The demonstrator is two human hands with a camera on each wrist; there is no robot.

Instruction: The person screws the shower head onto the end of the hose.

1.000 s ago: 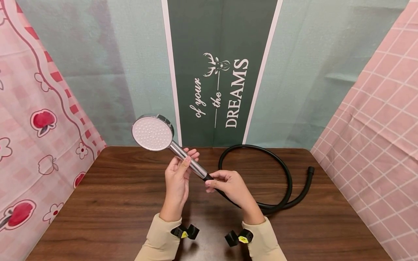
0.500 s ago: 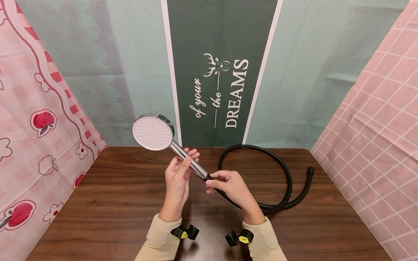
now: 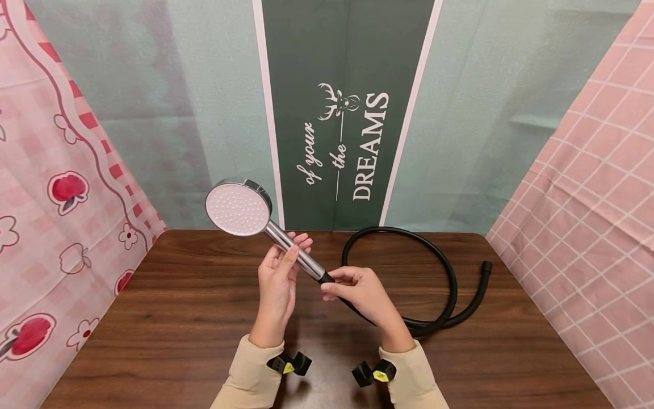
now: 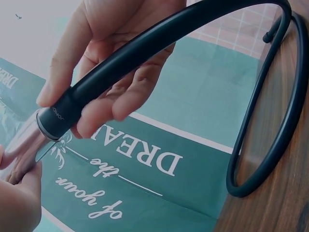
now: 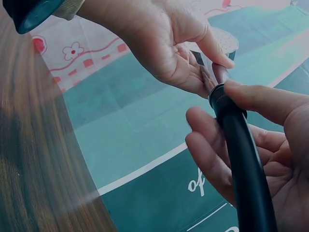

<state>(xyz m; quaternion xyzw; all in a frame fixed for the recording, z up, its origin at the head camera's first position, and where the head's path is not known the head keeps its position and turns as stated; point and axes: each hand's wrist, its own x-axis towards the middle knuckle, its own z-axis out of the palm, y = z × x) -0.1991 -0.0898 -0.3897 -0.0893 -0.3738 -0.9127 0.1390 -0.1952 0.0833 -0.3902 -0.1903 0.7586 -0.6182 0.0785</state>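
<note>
A chrome shower head [image 3: 239, 208] with a round white nozzle face tilts up to the left above the table. My left hand [image 3: 280, 278] grips its silver handle [image 3: 309, 264], thumb on the front. At the handle's lower end sits the black collar [image 4: 60, 116] of a shower hose, right against the metal. My right hand [image 3: 360, 292] pinches that collar between thumb and fingers, as the right wrist view also shows. From there the black hose [image 3: 452, 278] runs under my right wrist and loops on the table, its free end [image 3: 486, 267] at the right.
The brown wooden table [image 3: 168, 318] ends at a hanging cloth backdrop [image 3: 352, 57] with printed words. A pink patterned cloth [image 3: 61, 227] borders the left side, a pink checked cloth [image 3: 587, 227] the right. Small black wrist cameras [image 3: 301, 363] sit at both sleeves.
The shower head has turned very slightly to the left. Both hands keep their hold in nearly the same place, and the hose loop lies as before.
</note>
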